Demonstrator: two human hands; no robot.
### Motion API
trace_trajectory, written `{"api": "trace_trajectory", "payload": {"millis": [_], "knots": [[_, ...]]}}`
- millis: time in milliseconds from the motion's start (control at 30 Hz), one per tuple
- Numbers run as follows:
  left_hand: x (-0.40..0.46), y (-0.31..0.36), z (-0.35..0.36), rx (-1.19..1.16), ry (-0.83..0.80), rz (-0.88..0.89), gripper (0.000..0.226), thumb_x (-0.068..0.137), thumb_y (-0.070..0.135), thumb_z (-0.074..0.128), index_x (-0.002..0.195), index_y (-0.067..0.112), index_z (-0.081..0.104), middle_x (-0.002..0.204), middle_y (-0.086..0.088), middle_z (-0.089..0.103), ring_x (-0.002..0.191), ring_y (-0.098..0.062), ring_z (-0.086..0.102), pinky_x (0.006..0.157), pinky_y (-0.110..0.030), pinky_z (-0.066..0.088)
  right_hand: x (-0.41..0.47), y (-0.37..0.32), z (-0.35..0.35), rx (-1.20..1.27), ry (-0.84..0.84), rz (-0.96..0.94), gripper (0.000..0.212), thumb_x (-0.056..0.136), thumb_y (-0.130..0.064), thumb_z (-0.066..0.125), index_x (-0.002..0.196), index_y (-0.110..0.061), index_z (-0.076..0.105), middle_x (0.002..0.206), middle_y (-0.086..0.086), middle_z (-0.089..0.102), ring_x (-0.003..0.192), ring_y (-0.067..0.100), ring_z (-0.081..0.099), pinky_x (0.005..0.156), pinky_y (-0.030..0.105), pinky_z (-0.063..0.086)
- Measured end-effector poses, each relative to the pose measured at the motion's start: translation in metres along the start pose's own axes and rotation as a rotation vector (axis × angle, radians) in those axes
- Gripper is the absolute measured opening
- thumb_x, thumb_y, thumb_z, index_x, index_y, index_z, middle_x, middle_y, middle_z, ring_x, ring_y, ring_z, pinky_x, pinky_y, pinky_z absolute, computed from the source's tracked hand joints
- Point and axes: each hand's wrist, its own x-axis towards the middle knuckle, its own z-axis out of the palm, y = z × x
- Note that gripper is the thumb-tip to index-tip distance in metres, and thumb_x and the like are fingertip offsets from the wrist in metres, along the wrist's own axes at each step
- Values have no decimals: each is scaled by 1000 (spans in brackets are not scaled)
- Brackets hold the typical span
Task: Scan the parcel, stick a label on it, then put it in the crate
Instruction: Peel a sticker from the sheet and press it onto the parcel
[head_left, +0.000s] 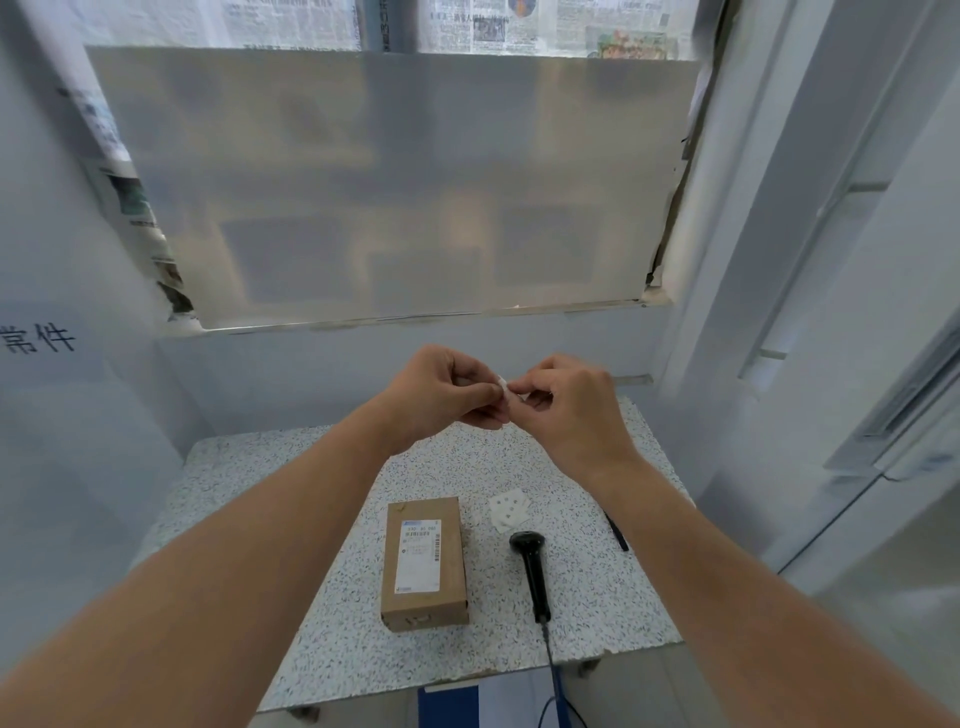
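Observation:
A brown cardboard parcel (424, 564) with a white printed shipping label lies flat on the speckled table (311, 545). To its right lies a black hand scanner (532, 569) with its cable running off the front edge. My left hand (441, 392) and my right hand (566, 410) are raised above the table's far side, fingertips pinched together on a small white label (505, 387) held between them. Most of the label is hidden by my fingers.
Sheets of white label backing (511, 509) lie behind the scanner. A dark pen (616, 532) lies near the table's right edge. A frosted window panel stands behind the table, a blue wall to the left. A blue object (449, 706) shows below the front edge.

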Motion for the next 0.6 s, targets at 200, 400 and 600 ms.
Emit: {"api": "trace_trajectory", "payload": {"millis": [200,400,600], "knots": [[-4,-1,-2,76,31,52,11,92,-3,69,94,-13,73,86,-24,77,77,-31,78,74,-34,64,-1,-5,5,-41,-8,-3,18,87,-25,84,93,-8,83,84,3,71,69,13,68,67,37,63],[-8,-3,-2,150,33,85,8,92,-4,69,92,-9,76,81,-22,77,73,-28,78,70,-31,63,-5,-5,7,-37,-28,6,15,87,-24,83,89,-9,83,82,2,70,67,12,67,66,36,62],[-13,-8,1,183,19,80,9,93,-3,69,93,-8,76,81,-18,78,76,-30,78,72,-31,63,-10,0,6,-4,-90,7,19,87,-25,84,94,-7,83,85,5,71,69,16,69,69,40,62]]}}
